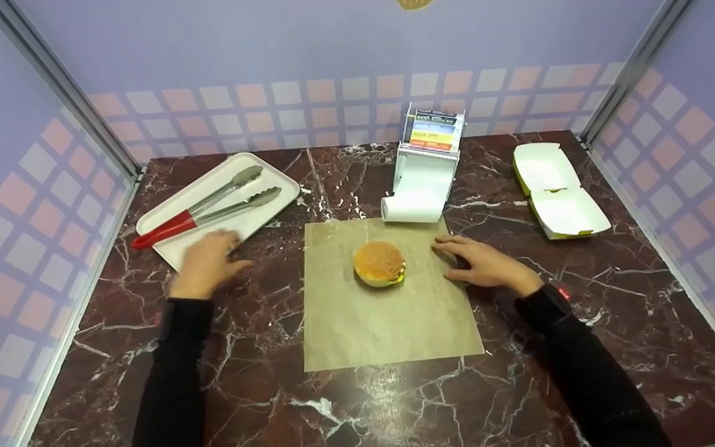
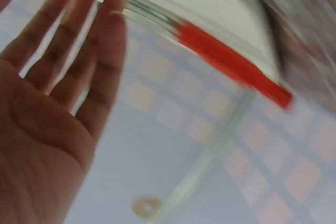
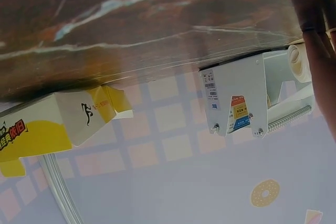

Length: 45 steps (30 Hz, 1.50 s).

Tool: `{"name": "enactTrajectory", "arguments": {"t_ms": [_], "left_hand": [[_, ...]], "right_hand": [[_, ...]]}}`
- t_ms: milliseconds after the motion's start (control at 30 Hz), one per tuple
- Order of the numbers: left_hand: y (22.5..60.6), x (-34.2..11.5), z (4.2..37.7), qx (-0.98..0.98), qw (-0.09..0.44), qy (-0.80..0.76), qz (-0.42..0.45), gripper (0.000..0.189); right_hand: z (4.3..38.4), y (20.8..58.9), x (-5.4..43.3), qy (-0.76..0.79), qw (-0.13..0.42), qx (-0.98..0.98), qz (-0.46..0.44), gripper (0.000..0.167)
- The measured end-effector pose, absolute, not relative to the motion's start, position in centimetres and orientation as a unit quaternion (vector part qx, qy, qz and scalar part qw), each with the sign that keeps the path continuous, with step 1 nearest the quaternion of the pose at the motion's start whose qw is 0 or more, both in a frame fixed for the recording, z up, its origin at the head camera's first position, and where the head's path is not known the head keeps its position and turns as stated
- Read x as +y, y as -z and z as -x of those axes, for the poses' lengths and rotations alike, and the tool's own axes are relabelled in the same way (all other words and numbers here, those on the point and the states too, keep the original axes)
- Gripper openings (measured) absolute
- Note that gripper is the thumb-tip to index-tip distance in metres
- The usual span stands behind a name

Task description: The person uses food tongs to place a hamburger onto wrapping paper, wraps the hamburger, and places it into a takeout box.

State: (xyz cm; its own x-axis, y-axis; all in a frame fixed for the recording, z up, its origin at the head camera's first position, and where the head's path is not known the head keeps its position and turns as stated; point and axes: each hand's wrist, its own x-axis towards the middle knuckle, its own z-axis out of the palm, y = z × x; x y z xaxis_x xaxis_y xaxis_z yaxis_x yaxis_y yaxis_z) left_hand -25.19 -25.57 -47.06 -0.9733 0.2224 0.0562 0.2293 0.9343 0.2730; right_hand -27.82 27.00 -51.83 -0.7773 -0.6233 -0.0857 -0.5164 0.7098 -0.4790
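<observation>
A sesame-bun burger [image 1: 380,264] sits near the middle of a square of brown wrapping paper [image 1: 388,329]. My right hand [image 1: 483,263] lies at the paper's right edge, its fingertips on that edge and its thumb spread below them. Over on the left, my left hand [image 1: 205,264], blurred, hovers by the near edge of a white tray [image 1: 233,226]. Its fingers are straight and the palm bare in the left wrist view. Red-handled metal tongs [image 1: 167,230] lie spread on the tray, beyond that hand. Only part of the right hand [image 3: 323,72] shows in the right wrist view.
A white roll dispenser [image 1: 429,164] with coloured labels stands behind the paper, its roll [image 1: 413,209] at the paper's far edge. An opened yellow-and-white burger box [image 1: 565,208] stands at the back right. Patterned walls [image 1: 357,56] enclose the marble tabletop [image 1: 252,397] on three sides.
</observation>
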Motion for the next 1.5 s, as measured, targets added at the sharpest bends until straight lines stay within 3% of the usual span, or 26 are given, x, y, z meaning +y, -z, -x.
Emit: {"name": "enactTrajectory", "arguments": {"t_ms": [167, 367, 667, 833, 1033, 1133, 1367, 1500], "left_hand": [[48.9, -20.2, 25.8, -0.966, -0.068, 0.184, 0.169, 0.077], [50.4, -17.5, 25.0, -0.962, -0.12, 0.122, 0.213, 0.075], [49.6, -17.6, 25.0, -0.962, -0.117, 0.111, 0.221, 0.061], [50.4, -17.6, 26.8, -0.97, -0.093, 0.148, 0.168, 0.085], [50.7, -16.7, 29.4, -0.961, -0.103, 0.216, 0.138, 0.117], [50.6, -16.1, 30.1, -0.951, -0.106, 0.249, 0.152, 0.113], [50.6, -16.1, 30.8, -0.923, -0.134, 0.302, 0.198, 0.071], [50.8, -16.3, 30.8, -0.92, -0.141, 0.306, 0.2, 0.088]], "right_hand": [[28.1, 52.3, 27.0, 0.226, 0.106, 0.919, 0.304, 0.067], [27.9, 53.1, 26.7, 0.204, 0.102, 0.923, 0.311, 0.067], [26.8, 53.3, 26.2, 0.169, 0.08, 0.918, 0.35, 0.063], [26.5, 53.3, 26.1, 0.176, 0.068, 0.916, 0.353, 0.064], [26.5, 53.5, 26.1, 0.178, 0.056, 0.92, 0.344, 0.071], [26.5, 53.4, 26.1, 0.182, 0.05, 0.92, 0.342, 0.072], [26.6, 53.4, 26.1, 0.197, 0.056, 0.921, 0.332, 0.075], [26.5, 53.6, 26.0, 0.201, 0.065, 0.922, 0.325, 0.075]]}}
